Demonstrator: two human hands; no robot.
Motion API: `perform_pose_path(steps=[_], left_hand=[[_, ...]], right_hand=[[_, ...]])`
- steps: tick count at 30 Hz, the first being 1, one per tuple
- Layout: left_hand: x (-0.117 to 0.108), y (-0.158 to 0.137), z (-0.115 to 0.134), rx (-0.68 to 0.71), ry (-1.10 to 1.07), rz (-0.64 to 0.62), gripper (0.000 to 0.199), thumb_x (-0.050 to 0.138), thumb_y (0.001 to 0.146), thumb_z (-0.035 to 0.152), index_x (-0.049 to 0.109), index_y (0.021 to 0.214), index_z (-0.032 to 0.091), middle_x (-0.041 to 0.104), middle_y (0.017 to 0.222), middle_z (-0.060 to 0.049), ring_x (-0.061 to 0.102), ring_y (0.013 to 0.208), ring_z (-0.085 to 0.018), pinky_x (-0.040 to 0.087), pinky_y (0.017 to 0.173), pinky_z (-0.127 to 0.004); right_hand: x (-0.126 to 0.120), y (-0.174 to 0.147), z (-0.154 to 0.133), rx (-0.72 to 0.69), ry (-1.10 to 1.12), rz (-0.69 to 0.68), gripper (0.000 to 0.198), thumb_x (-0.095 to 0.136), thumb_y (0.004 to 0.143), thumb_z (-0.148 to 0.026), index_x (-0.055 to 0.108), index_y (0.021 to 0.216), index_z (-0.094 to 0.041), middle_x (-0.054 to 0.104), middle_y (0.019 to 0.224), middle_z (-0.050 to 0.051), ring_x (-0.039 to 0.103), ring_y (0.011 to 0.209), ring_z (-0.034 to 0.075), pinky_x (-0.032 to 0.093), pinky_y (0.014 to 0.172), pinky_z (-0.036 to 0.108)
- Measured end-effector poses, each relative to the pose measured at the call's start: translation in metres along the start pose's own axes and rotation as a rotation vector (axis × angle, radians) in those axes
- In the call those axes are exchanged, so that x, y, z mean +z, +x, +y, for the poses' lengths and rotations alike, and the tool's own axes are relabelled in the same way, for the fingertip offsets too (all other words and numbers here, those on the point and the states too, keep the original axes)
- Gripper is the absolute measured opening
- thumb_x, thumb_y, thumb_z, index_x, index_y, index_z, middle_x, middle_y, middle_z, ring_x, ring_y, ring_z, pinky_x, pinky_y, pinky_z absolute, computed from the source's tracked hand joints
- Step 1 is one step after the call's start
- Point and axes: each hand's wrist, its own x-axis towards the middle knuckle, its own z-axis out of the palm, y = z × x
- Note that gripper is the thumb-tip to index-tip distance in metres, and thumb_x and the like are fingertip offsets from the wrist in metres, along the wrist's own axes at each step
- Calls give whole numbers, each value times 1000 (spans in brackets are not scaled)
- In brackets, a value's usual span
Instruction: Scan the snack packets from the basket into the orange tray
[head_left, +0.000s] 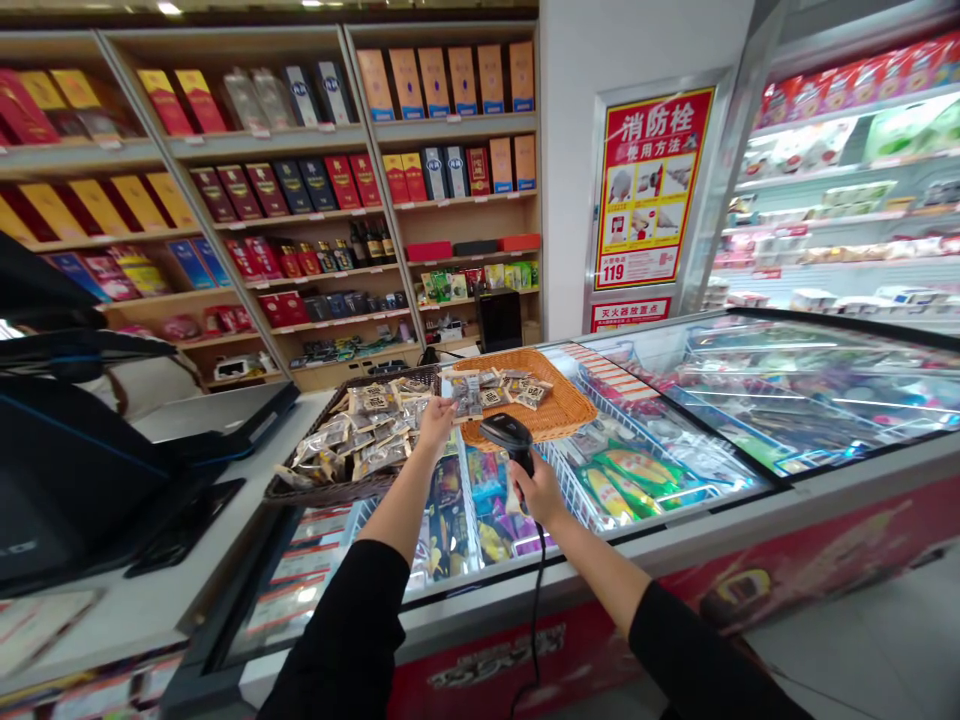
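My right hand (pixel 538 487) is wrapped round the handle of a black barcode scanner (pixel 507 432), whose cord hangs down past the freezer's front edge. My left hand (pixel 437 418) pinches a small clear snack packet (pixel 461 393) at its lower left edge, above the near left side of an orange wicker basket (pixel 574 405). More packets (pixel 525 388) of the same sort lie in that basket. To the left of my left hand, a dark brown wicker basket (pixel 322 493) is heaped with similar packets (pixel 375 420). The scanner's head points toward the held packet.
Both baskets rest on a glass-topped chest freezer (pixel 750 470) filled with packaged goods. A counter (pixel 150 600) with a black checkout machine (pixel 75 470) stands at the left. Behind are shelves of boxed bottles (pixel 285 190), and a lit refrigerated display (pixel 840 220) is at the right.
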Motion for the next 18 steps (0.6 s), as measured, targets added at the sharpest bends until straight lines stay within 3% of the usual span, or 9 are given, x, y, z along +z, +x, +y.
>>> perform_pose_path(steps=[2,4,6,8,10,12,15,18], left_hand=[[-2,-6,7,140,154,109,7,52,81,22,52,87,18,60,70,0,62,70,-15,50,68,-28],[-9,-13,19,300,372,225,23,44,86,19,55,106,19,67,90,-6,64,88,-19,49,79,-31],[-23,-20,31,409,642,277,41,38,88,15,50,127,24,65,114,-8,59,110,-22,44,93,-36],[-41,-24,39,465,934,267,51,39,86,10,49,132,29,56,132,-6,43,129,-25,30,108,-44],[-59,-24,40,421,1187,188,46,44,85,12,58,125,29,52,137,-6,33,136,-30,12,113,-55],[-72,-22,36,280,1330,78,37,49,85,22,64,119,27,51,138,-8,31,136,-35,6,110,-64],[-73,-20,32,182,1358,22,38,48,87,34,62,121,25,44,143,-11,28,137,-38,11,107,-67],[-51,-17,39,286,1313,19,37,44,89,31,63,119,23,47,141,-11,33,135,-34,18,109,-61]], right_hand=[[0,0,2,12,49,0,28,54,84,-48,48,79,-22,46,47,-8,43,36,10,37,39,22],[-2,1,4,32,108,18,29,54,84,-49,47,80,-22,47,49,-8,42,36,9,37,38,21],[-4,1,6,45,148,46,30,53,84,-50,46,80,-22,49,51,-7,43,36,9,37,37,21],[-5,1,6,42,158,60,31,54,84,-51,46,80,-21,50,53,-7,44,37,9,37,37,21],[-4,1,5,33,150,55,31,55,83,-51,47,79,-21,51,53,-6,46,37,9,38,37,21],[-3,0,4,31,145,43,31,55,83,-51,47,78,-21,50,52,-7,45,36,9,38,36,21],[-4,2,3,55,166,46,34,56,81,-53,47,77,-21,50,50,-7,44,34,9,38,35,21],[-19,13,3,83,163,129,36,58,79,-55,47,77,-21,51,50,-6,45,33,10,38,34,21]])
